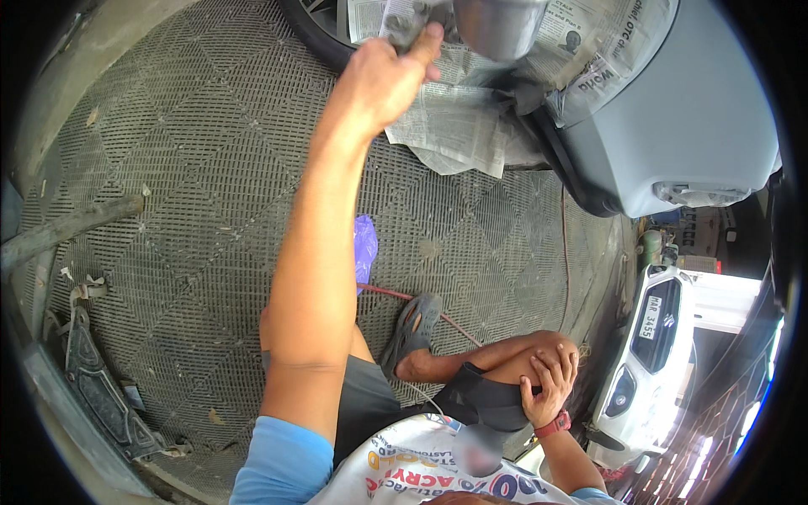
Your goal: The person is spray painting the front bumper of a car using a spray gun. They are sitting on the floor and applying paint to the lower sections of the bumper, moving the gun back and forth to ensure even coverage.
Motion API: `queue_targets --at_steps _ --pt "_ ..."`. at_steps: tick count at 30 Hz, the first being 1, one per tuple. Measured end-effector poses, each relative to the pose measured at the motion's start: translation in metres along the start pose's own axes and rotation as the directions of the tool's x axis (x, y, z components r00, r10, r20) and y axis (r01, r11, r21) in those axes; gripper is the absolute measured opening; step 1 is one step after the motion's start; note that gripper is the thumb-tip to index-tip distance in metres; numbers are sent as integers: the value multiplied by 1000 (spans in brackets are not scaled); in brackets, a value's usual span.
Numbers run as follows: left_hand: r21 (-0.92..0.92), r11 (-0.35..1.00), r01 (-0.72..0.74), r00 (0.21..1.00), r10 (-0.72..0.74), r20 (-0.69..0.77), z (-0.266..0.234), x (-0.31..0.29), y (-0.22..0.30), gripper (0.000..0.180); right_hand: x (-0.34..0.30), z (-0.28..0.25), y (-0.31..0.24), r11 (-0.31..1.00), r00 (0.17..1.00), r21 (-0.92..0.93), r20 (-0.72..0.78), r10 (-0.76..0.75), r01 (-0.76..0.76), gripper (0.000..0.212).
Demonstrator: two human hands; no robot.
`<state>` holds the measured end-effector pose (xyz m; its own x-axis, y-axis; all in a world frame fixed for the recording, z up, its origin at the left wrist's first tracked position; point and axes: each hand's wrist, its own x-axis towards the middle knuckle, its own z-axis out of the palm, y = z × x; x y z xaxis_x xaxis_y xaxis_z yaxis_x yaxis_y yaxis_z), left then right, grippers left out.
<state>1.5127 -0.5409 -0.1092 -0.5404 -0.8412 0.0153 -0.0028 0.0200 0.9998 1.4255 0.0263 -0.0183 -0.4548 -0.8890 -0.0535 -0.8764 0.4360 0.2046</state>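
While in left grip (387, 82), cupped tool (501, 27) before newspaper (454, 126)

Silvery cup (501, 30); grey mat (189, 181) (diamond-patterned); purple plastic (364, 247).

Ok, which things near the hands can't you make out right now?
Head view: dark thing in the left hand: blurred and partly behind the thumb, too unclear to identify.
Head view: metal cup: upper part cut off by the top edge.
Head view: wheel: cut off by the top edge, partly behind newspaper.
Head view: purple plastic: partly behind the left forearm.
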Motion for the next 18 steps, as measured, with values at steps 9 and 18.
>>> queue_targets --at_steps 9,18 --pt "-198 978 -60 973 101 207 -41 4 30 66 -7 -7 2 1000 1000 -10 -5 23 -24 35" --pt "-6 971 238 867 -210 453 9 6 -24 71 -13 -40 14 993 998 96 -16 -65 66 41"
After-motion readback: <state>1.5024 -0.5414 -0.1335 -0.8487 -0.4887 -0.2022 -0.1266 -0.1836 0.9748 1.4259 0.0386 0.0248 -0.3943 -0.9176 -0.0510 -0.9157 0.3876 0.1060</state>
